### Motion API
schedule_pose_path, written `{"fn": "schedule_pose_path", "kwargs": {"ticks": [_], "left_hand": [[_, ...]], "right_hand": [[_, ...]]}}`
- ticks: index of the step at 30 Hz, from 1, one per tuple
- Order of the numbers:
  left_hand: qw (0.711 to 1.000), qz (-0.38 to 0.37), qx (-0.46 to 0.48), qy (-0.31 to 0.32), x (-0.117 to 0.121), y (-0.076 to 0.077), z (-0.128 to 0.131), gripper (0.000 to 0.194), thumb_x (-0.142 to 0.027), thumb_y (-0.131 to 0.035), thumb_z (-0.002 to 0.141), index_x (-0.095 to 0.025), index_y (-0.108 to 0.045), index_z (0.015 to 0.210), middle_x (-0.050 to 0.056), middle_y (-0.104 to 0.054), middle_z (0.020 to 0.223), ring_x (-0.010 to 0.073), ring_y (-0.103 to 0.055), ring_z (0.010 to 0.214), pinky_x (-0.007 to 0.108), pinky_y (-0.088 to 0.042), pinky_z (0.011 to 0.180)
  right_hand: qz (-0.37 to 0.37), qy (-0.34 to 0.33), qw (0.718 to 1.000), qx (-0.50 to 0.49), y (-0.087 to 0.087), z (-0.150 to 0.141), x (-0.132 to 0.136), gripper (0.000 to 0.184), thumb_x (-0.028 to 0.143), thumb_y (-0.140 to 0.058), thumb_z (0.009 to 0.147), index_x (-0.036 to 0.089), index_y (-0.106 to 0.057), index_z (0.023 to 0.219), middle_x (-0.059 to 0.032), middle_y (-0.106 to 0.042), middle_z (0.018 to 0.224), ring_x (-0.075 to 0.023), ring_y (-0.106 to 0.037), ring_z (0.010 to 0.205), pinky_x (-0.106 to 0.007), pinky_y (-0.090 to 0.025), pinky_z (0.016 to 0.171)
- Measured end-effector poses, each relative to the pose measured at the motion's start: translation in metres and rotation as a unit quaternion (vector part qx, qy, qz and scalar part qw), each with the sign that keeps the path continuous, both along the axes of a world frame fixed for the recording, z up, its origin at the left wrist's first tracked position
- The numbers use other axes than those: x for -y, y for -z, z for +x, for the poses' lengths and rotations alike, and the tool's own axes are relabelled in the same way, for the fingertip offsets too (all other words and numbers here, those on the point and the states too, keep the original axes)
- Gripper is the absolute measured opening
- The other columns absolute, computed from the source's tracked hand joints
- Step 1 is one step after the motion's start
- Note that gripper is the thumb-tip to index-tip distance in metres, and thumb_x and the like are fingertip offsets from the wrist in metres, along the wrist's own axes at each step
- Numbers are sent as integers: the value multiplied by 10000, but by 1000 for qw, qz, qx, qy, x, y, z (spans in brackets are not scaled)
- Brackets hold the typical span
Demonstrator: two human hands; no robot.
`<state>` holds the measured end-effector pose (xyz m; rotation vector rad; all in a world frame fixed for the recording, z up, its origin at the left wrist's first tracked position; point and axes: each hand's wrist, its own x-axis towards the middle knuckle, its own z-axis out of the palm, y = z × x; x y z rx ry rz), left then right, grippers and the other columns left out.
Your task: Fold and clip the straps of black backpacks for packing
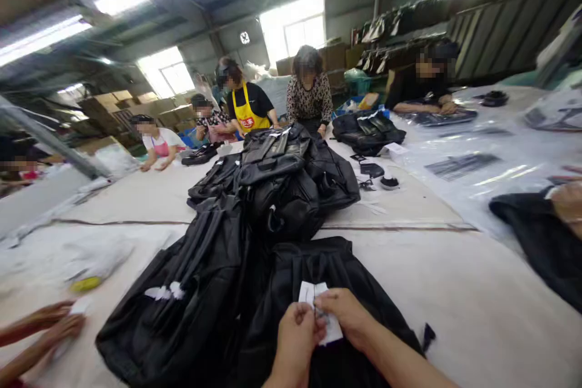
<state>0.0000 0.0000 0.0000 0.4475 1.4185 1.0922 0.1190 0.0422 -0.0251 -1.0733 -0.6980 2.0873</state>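
A black garment (pixel 318 267) lies spread on the pale table (pixel 477 303) right in front of me. Both my hands meet over it on a small white paper tag (pixel 313 294). My left hand (pixel 295 339) is curled into a pinch on the tag's lower left side. My right hand (pixel 343 312) pinches the tag from the right, fingers pressed together. The tag's lower part is partly hidden by my fingers.
A tall heap of black garments (pixel 277 188) fills the table's middle. Another person's hands (pixel 54 321) rest at the left edge near a yellow object (pixel 84 284). Several people work along the far side. Clear plastic bags (pixel 477 157) cover the right; a dark-sleeved person (pixel 541 236) sits there.
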Motion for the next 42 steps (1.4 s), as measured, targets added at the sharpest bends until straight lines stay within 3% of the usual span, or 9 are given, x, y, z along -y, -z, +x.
{"fn": "schedule_pose_path", "kwargs": {"ticks": [5, 11, 18, 22, 26, 29, 35, 38, 42], "left_hand": [[1000, -28, 0, 3, -1, 1, -2, 314, -360, -788, 692, -129, -597, 783, 26, -601, 659, 133, -611, 583, 274, -545, 575], [997, -38, 1, 69, 2, -15, -4, 299, -354, -749, 726, -92, -668, 843, 23, -595, 665, 104, -579, 583, 277, -549, 619], [990, -53, -88, 95, -2, -15, -4, 286, -354, -693, 737, -101, -671, 869, 10, -587, 589, 114, -559, 535, 258, -509, 546], [990, -6, -130, 60, -3, -12, -4, 298, -387, -686, 737, -112, -655, 848, 11, -590, 616, 101, -528, 548, 180, -391, 466], [997, 66, -25, 44, -4, -17, -3, 329, -446, -671, 761, -143, -596, 863, -33, -551, 622, 35, -379, 464, 154, -249, 419], [992, 70, 43, 97, -7, -21, -5, 309, -470, -608, 807, -171, -530, 821, -47, -528, 581, 33, -334, 411, 169, -178, 388], [968, 34, -62, 240, -16, -40, -32, 253, -386, -606, 793, -135, -579, 783, -13, -542, 521, 75, -488, 460, 163, -236, 408], [961, 19, -49, 271, -16, -55, -49, 277, -402, -622, 798, -125, -601, 790, 83, -670, 806, 123, -634, 646, 146, -298, 446], [951, 0, 45, 307, -10, -65, -58, 357, -487, -613, 824, -131, -619, 857, 132, -637, 1097, 226, -707, 835, 165, -423, 483]], "right_hand": [[7, 7, 999, 45, 0, 1, -3, 238, 320, -753, 557, 121, -659, 646, -25, -638, 551, -128, -549, 472, -263, -423, 493], [11, 30, 998, 63, -2, 3, -3, 167, 267, -685, 551, 128, -673, 644, -23, -648, 547, -138, -557, 491, -260, -405, 499], [23, 49, 991, 124, -3, 1, -3, 125, 242, -610, 538, 140, -646, 601, -16, -620, 529, -147, -533, 497, -269, -381, 496], [129, 44, 963, 232, -2, -1, -3, 113, 255, -584, 573, 154, -620, 536, -20, -612, 613, -152, -542, 582, -269, -387, 539], [206, 35, 927, 311, -3, -1, -3, 144, 227, -560, 575, 161, -576, 448, -35, -611, 694, -164, -564, 654, -268, -404, 579], [184, 19, 939, 291, -7, 5, -3, 174, 273, -597, 612, 155, -609, 484, -35, -616, 691, -164, -559, 644, -270, -402, 570], [103, 13, 986, 127, -11, 35, -3, 310, 313, -700, 623, 133, -751, 871, -62, -731, 803, -185, -634, 695, -295, -473, 650], [22, 76, 992, 94, -7, 46, -7, 388, 291, -718, 579, 113, -735, 924, -80, -745, 766, -186, -646, 639, -298, -484, 610], [10, 132, 986, 97, -4, 44, -13, 393, 273, -706, 571, 100, -723, 923, -87, -740, 734, -180, -639, 607, -289, -476, 576]]}}
